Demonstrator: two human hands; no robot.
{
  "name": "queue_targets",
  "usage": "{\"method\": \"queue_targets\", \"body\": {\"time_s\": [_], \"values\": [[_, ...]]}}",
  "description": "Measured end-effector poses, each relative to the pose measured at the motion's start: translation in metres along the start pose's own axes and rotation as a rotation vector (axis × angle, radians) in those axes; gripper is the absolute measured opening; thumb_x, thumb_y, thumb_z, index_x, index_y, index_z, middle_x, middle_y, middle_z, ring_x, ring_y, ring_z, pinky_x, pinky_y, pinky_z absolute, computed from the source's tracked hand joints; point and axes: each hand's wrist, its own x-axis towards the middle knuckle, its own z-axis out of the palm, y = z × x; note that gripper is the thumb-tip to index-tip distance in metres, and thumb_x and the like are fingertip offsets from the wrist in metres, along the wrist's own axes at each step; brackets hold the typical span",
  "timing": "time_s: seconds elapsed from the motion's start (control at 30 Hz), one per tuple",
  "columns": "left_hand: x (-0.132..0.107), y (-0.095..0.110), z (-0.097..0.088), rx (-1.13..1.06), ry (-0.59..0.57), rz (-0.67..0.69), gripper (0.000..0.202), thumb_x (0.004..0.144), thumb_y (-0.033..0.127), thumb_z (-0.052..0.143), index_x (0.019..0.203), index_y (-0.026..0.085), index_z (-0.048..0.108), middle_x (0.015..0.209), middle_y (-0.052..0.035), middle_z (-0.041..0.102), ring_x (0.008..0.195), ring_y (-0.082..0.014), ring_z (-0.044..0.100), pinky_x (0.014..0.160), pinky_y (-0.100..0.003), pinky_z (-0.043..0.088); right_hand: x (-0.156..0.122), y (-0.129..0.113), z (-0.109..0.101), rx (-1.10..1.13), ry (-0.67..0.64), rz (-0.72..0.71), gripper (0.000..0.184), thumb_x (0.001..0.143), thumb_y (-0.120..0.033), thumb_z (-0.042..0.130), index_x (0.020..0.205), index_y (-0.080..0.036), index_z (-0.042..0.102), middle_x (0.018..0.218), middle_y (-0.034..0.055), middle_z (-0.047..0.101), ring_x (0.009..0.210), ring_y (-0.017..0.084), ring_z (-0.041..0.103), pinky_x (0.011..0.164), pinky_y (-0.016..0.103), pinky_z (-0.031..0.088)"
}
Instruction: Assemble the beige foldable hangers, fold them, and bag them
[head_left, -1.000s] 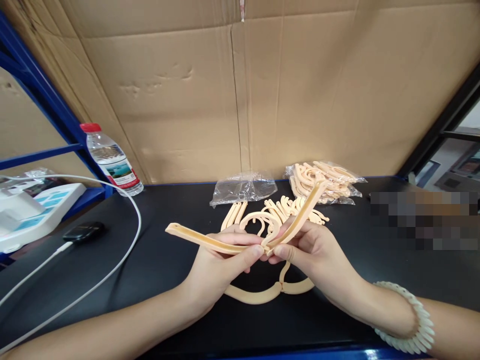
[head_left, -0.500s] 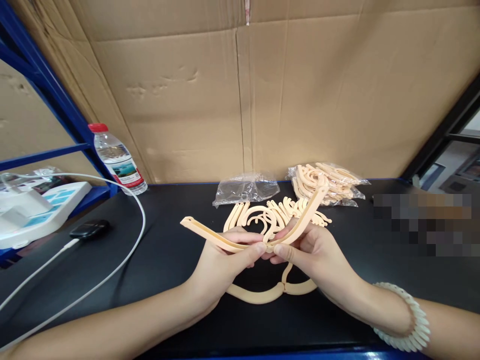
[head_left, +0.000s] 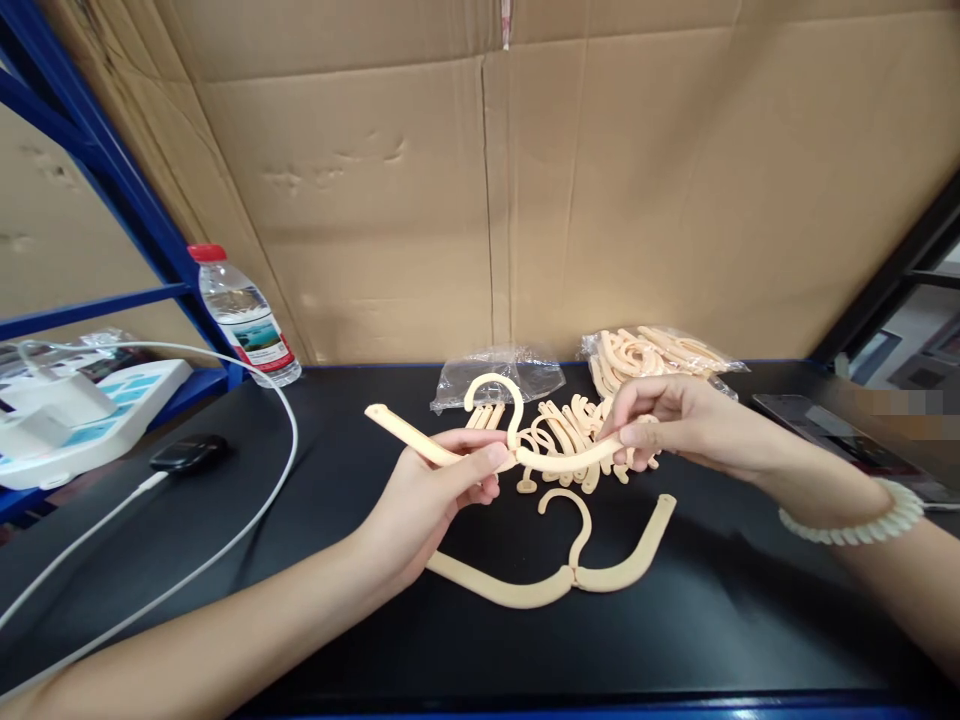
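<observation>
Between my hands, above the black table, is a beige plastic clothes hanger with its hook standing up and curling left. My left hand is closed round its left arm near the centre joint. With thumb and fingers, my right hand pinches the end of its right arm. A second beige hanger lies on the table below, its hook also curling left; my left hand hides its left end. Just behind the held hanger spreads a pile of loose hanger parts, partly covered by my hands.
Clear bags of hanger parts lie at the back right beside a crumpled plastic bag. A water bottle, white cable, black device and power strip are left. A phone lies right. Cardboard stands behind.
The held hanger has turned so its hook now points up, and its right arm has come down. My right hand has slid from the centre joint out to the right arm's end.
</observation>
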Motion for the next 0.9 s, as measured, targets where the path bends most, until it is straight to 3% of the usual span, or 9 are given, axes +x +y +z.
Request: {"method": "queue_targets", "body": {"time_s": [0.1, 0.2, 0.37, 0.5, 0.63, 0.73, 0.9], "values": [[0.006, 0.012, -0.008, 0.027, -0.03, -0.013, 0.023, 0.069, 0.031, 0.083, 0.084, 0.014, 0.077, 0.068, -0.0015, 0.067, 0.057, -0.0064, 0.059, 0.054, -0.014, 0.051, -0.002, -0.006, -0.02, -0.137, -0.094, 0.022, 0.016, 0.073, -0.027, 0.078, 0.081, -0.017, 0.068, 0.075, 0.0017, 0.072, 0.062, 0.012, 0.066, 0.059, 0.025, 0.056], [0.014, 0.03, -0.02, 0.127, -0.118, -0.022, 0.017, 0.066, 0.022, 0.084, 0.079, 0.015, 0.076, 0.068, -0.0011, 0.069, 0.056, -0.0057, 0.06, 0.055, -0.013, 0.051, -0.008, -0.013, -0.038, -0.312, -0.137, -0.005, 0.013, 0.073, -0.024, 0.077, 0.083, -0.018, 0.073, 0.078, 0.0017, 0.072, 0.068, 0.013, 0.067, 0.064, 0.026, 0.056], [0.019, 0.051, -0.037, 0.573, -0.454, -0.006, 0.01, 0.069, 0.019, 0.08, 0.077, 0.017, 0.075, 0.07, -0.0032, 0.073, 0.063, -0.0131, 0.067, 0.059, -0.02, 0.055, -0.016, -0.015, -0.052, -0.432, -0.305, 0.011, 0.017, 0.074, -0.024, 0.076, 0.091, -0.021, 0.075, 0.084, 0.0001, 0.073, 0.075, 0.014, 0.067, 0.07, 0.025, 0.054], [0.016, 0.05, -0.039, 0.858, -0.649, 0.046, 0.016, 0.072, 0.023, 0.076, 0.087, 0.019, 0.074, 0.078, -0.0042, 0.074, 0.07, -0.0186, 0.071, 0.065, -0.026, 0.057, -0.014, -0.013, -0.043, -0.582, -0.497, 0.028, 0.024, 0.077, -0.028, 0.074, 0.098, -0.019, 0.075, 0.092, 0.0033, 0.074, 0.085, 0.017, 0.067, 0.08, 0.029, 0.052], [0.015, 0.047, -0.035, 1.094, -0.851, 0.241, 0.012, 0.077, 0.018, 0.071, 0.088, 0.021, 0.076, 0.081, -0.004, 0.074, 0.072, -0.0163, 0.068, 0.067, -0.023, 0.053, -0.011, -0.013, -0.027, -0.693, -0.615, 0.012, 0.018, 0.083, -0.026, 0.068, 0.097, -0.016, 0.075, 0.089, 0.0048, 0.072, 0.087, 0.017, 0.065, 0.081, 0.029, 0.049], [0.015, 0.047, -0.034, 1.163, -0.912, 0.336, 0.017, 0.078, 0.012, 0.069, 0.089, 0.022, 0.077, 0.08, -0.0036, 0.073, 0.072, -0.0159, 0.065, 0.068, -0.023, 0.049, -0.01, -0.012, -0.018, -0.743, -0.638, -0.011, 0.016, 0.085, -0.024, 0.065, 0.096, -0.017, 0.075, 0.087, 0.0041, 0.071, 0.085, 0.017, 0.064, 0.078, 0.028, 0.047], [0.013, 0.045, -0.033, 1.214, -0.957, 0.345, 0.019, 0.078, 0.008, 0.066, 0.089, 0.021, 0.075, 0.079, -0.0029, 0.073, 0.072, -0.0157, 0.064, 0.069, -0.023, 0.047, -0.01, -0.008, -0.011, -0.776, -0.65, -0.038, 0.014, 0.085, -0.02, 0.064, 0.093, -0.016, 0.075, 0.086, 0.0038, 0.07, 0.082, 0.015, 0.062, 0.077, 0.027, 0.046]]}}
